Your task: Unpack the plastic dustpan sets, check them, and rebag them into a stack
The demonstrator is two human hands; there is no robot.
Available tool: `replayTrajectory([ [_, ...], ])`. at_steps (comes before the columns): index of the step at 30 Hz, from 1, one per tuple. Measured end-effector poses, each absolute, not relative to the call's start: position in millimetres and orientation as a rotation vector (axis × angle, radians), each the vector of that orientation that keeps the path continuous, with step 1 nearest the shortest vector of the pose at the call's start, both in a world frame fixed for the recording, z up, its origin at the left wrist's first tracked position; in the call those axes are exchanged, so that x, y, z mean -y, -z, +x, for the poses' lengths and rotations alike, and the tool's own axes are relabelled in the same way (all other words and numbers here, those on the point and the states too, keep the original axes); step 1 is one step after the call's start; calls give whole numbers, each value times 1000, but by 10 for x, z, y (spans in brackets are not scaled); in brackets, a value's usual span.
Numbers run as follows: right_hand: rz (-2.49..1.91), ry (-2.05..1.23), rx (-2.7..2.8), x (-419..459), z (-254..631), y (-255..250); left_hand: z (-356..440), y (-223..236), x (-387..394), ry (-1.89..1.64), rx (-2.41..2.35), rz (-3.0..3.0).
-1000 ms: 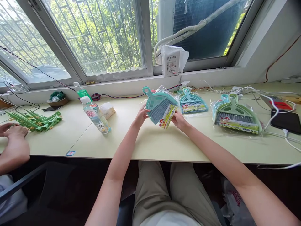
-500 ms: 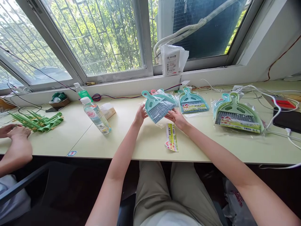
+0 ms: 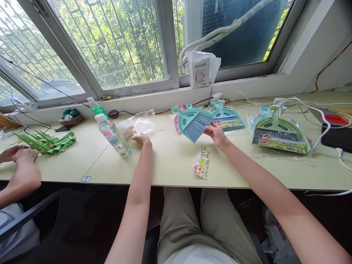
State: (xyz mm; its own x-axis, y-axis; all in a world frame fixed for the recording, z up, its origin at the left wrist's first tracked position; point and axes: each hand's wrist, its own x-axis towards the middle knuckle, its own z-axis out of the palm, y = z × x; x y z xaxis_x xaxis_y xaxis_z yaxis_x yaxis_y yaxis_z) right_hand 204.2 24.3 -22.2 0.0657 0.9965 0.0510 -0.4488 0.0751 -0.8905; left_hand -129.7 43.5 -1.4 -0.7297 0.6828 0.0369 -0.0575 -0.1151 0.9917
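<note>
In my right hand (image 3: 216, 134) is the lower right edge of a teal dustpan and brush set (image 3: 192, 124), its bristles uncovered and its handle pointing up and left. A pink piece shows partly behind it. My left hand (image 3: 142, 139), farther left, grips a clear plastic bag (image 3: 145, 123) that stands up crumpled above the fingers. Between my arms a printed card label (image 3: 202, 163) lies flat on the table. Close behind my right hand sits another teal dustpan set (image 3: 227, 119) in its wrapping.
To the right are more wrapped dustpan sets (image 3: 279, 132), white cables and a black phone (image 3: 337, 139). A water bottle (image 3: 112, 135) and a tissue pack (image 3: 125, 128) stand near my left hand. At far left, another person's hands (image 3: 22, 154) are beside green strips (image 3: 49, 142).
The card label came off onto the table. The plastic bag has left the dustpan set and moved left with my left hand. My right hand kept hold of the set.
</note>
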Motion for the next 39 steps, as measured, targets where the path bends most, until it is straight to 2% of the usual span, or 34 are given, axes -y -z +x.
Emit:
replayTrajectory([
  [4,-816,-1314,847,-248,2028,253,-970,-98,-288,-1951,-2306,898],
  [6,-804,-1321,910,-225,1983,254,-715,-125,-249,-1904,-2006,1311],
  [9,-826,-1302,1037,-197,1918,248,-377,-68,-246,-1485,-1288,1525],
  [12,-947,-1197,1079,-196,1911,240,-222,33,-270,-1383,-1060,1584],
  [14,-1044,-976,1072,-194,1947,220,-223,66,-271,-1508,-1125,1587],
  [19,-1097,-82,1374,-46,1960,94,-243,30,-155,-1667,-1335,1670],
  [24,-1017,227,1864,193,1694,43,-53,13,57,-1674,-1197,1955],
  [28,-1037,281,1824,244,1594,57,55,28,181,-1659,-1085,2094],
  [32,-1059,128,1658,266,1643,-19,67,17,141,-1598,-1061,2024],
  [37,-1125,-116,1404,238,1868,-209,-366,-129,-190,-1984,-1347,1538],
  [39,-1238,-69,1455,154,1993,-244,-634,-177,-320,-1948,-1433,1480],
])
